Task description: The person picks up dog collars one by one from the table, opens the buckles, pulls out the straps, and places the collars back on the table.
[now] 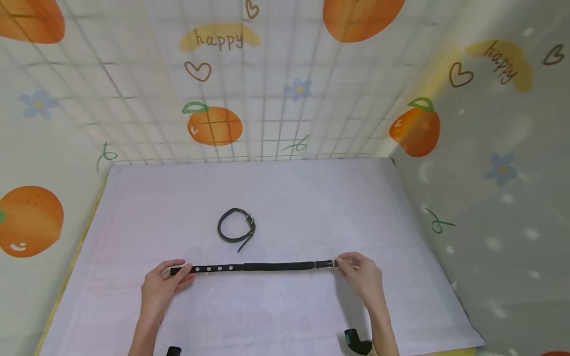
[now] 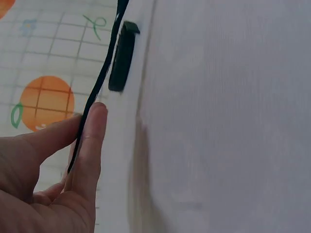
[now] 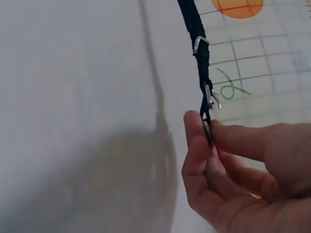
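A black buckled strap, like a pet collar (image 1: 278, 267), is stretched out straight between both hands. My left hand (image 1: 162, 287) pinches its tip near a row of metal-rimmed holes, thumb on one side and fingers on the other. At the buckle end, my right hand (image 1: 362, 277) pinches the strap between thumb and fingertips. The silver buckle (image 3: 210, 97) and a metal keeper loop (image 3: 199, 44) show just above those fingers in the right wrist view. Behind the stretched strap, a second black collar (image 1: 219, 227) lies fastened in a loop on the white cloth.
White cloth (image 1: 311, 207) covers the tabletop. Around its back and sides hang pale curtains (image 1: 267, 74) printed with oranges and hearts, with a wire grid showing behind at the back. A dark object (image 1: 357, 341) sits at the right wrist, and another (image 1: 174, 351) near the left.
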`<control>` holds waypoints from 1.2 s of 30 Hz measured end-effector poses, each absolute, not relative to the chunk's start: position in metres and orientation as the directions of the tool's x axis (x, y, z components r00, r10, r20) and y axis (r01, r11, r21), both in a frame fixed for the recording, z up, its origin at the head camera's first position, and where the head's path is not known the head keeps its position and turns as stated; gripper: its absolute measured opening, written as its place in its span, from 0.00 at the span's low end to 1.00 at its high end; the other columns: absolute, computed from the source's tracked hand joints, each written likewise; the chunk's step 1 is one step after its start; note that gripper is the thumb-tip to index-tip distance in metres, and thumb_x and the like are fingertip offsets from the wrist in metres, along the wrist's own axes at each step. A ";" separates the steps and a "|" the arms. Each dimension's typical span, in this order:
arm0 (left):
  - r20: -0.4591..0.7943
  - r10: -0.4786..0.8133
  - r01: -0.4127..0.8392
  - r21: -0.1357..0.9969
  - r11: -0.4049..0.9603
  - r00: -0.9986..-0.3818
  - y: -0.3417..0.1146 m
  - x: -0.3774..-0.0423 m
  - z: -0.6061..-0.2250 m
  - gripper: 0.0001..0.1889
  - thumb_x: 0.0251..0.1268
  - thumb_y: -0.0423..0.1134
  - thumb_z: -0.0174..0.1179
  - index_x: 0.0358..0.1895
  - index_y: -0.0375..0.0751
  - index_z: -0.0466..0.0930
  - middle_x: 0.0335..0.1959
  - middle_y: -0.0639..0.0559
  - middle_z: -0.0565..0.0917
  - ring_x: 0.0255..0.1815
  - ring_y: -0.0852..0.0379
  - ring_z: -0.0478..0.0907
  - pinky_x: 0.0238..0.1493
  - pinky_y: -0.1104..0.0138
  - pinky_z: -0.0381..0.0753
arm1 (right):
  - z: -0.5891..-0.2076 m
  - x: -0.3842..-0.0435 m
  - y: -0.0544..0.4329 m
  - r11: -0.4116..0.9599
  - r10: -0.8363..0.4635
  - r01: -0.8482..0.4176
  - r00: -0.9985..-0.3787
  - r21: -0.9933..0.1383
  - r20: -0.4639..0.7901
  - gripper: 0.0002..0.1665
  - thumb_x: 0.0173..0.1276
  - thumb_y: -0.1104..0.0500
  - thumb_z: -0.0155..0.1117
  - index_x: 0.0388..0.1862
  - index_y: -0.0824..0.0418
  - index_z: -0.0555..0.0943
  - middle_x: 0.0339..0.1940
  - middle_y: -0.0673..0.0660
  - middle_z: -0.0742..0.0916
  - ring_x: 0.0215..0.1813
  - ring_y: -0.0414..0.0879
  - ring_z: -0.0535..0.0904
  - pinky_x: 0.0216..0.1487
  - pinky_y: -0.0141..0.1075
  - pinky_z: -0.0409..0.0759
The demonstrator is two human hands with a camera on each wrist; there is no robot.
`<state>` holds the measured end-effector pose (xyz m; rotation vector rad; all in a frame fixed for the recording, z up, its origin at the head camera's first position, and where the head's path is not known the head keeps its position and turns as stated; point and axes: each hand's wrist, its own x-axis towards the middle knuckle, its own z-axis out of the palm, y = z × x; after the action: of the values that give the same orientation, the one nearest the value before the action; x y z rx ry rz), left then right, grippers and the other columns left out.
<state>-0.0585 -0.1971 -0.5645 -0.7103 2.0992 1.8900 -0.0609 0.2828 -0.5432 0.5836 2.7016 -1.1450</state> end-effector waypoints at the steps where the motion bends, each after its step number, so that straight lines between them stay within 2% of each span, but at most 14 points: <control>1: -0.466 -0.211 -0.492 0.865 0.094 -0.859 -0.198 -0.059 -0.565 0.27 0.73 0.44 0.73 0.67 0.34 0.79 0.47 0.37 0.94 0.41 0.51 0.95 0.46 0.66 0.92 | -0.545 -0.062 0.284 0.640 0.291 0.408 -0.913 -0.651 -0.286 0.15 0.80 0.51 0.68 0.55 0.58 0.88 0.45 0.57 0.95 0.40 0.42 0.89 0.38 0.33 0.76; 5: -0.425 -0.254 -0.487 0.828 0.279 -0.869 -0.199 -0.060 -0.564 0.24 0.72 0.46 0.74 0.63 0.36 0.82 0.39 0.43 0.95 0.35 0.55 0.95 0.40 0.72 0.91 | -0.546 -0.063 0.284 0.642 0.271 0.407 -0.913 -0.650 -0.304 0.17 0.80 0.51 0.68 0.55 0.62 0.88 0.43 0.58 0.95 0.41 0.46 0.91 0.39 0.35 0.77; 8: -0.384 -0.281 -0.471 0.784 0.404 -0.880 -0.199 -0.060 -0.565 0.23 0.70 0.48 0.75 0.60 0.39 0.84 0.36 0.48 0.95 0.32 0.60 0.94 0.39 0.79 0.85 | -0.546 -0.063 0.282 0.646 0.265 0.411 -0.911 -0.644 -0.315 0.17 0.80 0.51 0.68 0.54 0.63 0.87 0.43 0.59 0.95 0.42 0.47 0.92 0.39 0.35 0.77; 11: -0.320 -0.309 -0.440 0.733 0.518 -0.896 -0.197 -0.059 -0.566 0.22 0.69 0.50 0.75 0.57 0.40 0.86 0.34 0.50 0.95 0.31 0.62 0.90 0.39 0.76 0.77 | -0.547 -0.064 0.281 0.649 0.275 0.417 -0.909 -0.637 -0.315 0.15 0.80 0.53 0.67 0.53 0.64 0.87 0.44 0.60 0.95 0.42 0.48 0.92 0.38 0.34 0.77; 13: -0.281 -0.327 -0.425 0.703 0.570 -0.903 -0.195 -0.058 -0.567 0.21 0.68 0.49 0.76 0.55 0.40 0.87 0.33 0.49 0.95 0.31 0.59 0.88 0.38 0.71 0.73 | -0.548 -0.064 0.280 0.654 0.274 0.411 -0.911 -0.635 -0.307 0.15 0.80 0.54 0.67 0.52 0.65 0.87 0.44 0.62 0.94 0.42 0.49 0.92 0.37 0.34 0.78; 15: -0.251 -0.334 -0.411 0.686 0.600 -0.908 -0.193 -0.058 -0.568 0.20 0.68 0.48 0.76 0.53 0.38 0.87 0.35 0.45 0.95 0.33 0.53 0.87 0.36 0.67 0.72 | -0.550 -0.065 0.280 0.670 0.274 0.400 -0.916 -0.626 -0.292 0.14 0.80 0.55 0.67 0.52 0.65 0.87 0.43 0.62 0.94 0.41 0.49 0.91 0.37 0.34 0.78; 19: -0.228 -0.341 -0.400 0.674 0.621 -0.912 -0.189 -0.058 -0.570 0.21 0.67 0.47 0.77 0.52 0.35 0.86 0.40 0.36 0.93 0.39 0.43 0.88 0.33 0.65 0.75 | -0.554 -0.064 0.281 0.706 0.279 0.390 -0.921 -0.591 -0.273 0.14 0.80 0.54 0.67 0.51 0.65 0.87 0.41 0.61 0.94 0.38 0.48 0.87 0.35 0.34 0.76; 26: -0.168 -0.359 -0.376 0.656 0.654 -0.918 -0.184 -0.057 -0.571 0.20 0.66 0.45 0.78 0.51 0.35 0.84 0.39 0.34 0.90 0.37 0.43 0.87 0.30 0.64 0.77 | -0.559 -0.061 0.282 0.726 0.283 0.365 -0.931 -0.583 -0.230 0.12 0.80 0.55 0.67 0.50 0.64 0.86 0.37 0.59 0.93 0.36 0.47 0.85 0.34 0.33 0.75; 31: -0.124 -0.355 -0.353 0.614 0.707 -0.927 -0.179 -0.056 -0.569 0.21 0.67 0.44 0.77 0.52 0.32 0.83 0.45 0.30 0.85 0.41 0.38 0.83 0.37 0.55 0.79 | -0.560 -0.060 0.283 0.733 0.288 0.363 -0.932 -0.575 -0.221 0.11 0.81 0.56 0.66 0.49 0.63 0.86 0.37 0.58 0.92 0.35 0.47 0.84 0.34 0.33 0.75; 33: -0.114 -0.355 -0.353 0.577 0.736 -0.928 -0.175 -0.054 -0.567 0.22 0.68 0.44 0.76 0.55 0.33 0.81 0.50 0.28 0.81 0.38 0.37 0.82 0.33 0.54 0.77 | -0.559 -0.059 0.284 0.731 0.289 0.367 -0.930 -0.575 -0.226 0.12 0.81 0.56 0.64 0.51 0.64 0.85 0.38 0.60 0.92 0.36 0.47 0.84 0.34 0.34 0.75; 36: -0.063 -0.344 -0.320 0.548 0.773 -0.937 -0.164 -0.054 -0.562 0.22 0.70 0.44 0.74 0.58 0.35 0.80 0.56 0.27 0.77 0.35 0.37 0.81 0.26 0.59 0.73 | -0.558 -0.057 0.285 0.727 0.294 0.365 -0.931 -0.582 -0.217 0.15 0.83 0.55 0.62 0.55 0.65 0.84 0.41 0.63 0.93 0.38 0.49 0.87 0.35 0.35 0.77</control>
<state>-0.0540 -0.1644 -0.5621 -0.5611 2.9957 0.9146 -0.0574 0.2846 -0.5578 0.5389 2.8161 -0.9837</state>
